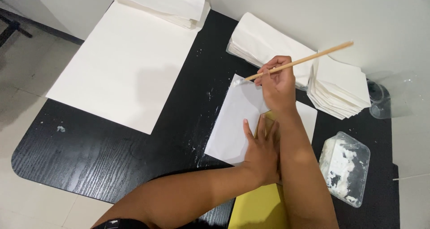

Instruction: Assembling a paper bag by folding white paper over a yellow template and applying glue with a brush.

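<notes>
My right hand grips a long wooden-handled brush, its tip touching the top left corner of a white folded paper on the black table. My left hand lies flat on the lower right part of that paper, fingers spread, pressing it down. A yellow sheet shows under my hands and runs toward the table's front edge. My right forearm crosses over the left hand's side.
A large white sheet covers the table's left part, with a pile of white sheets behind it. Two stacks of folded white paper sit at the back right. A clear plastic tub of white paste stands at the right.
</notes>
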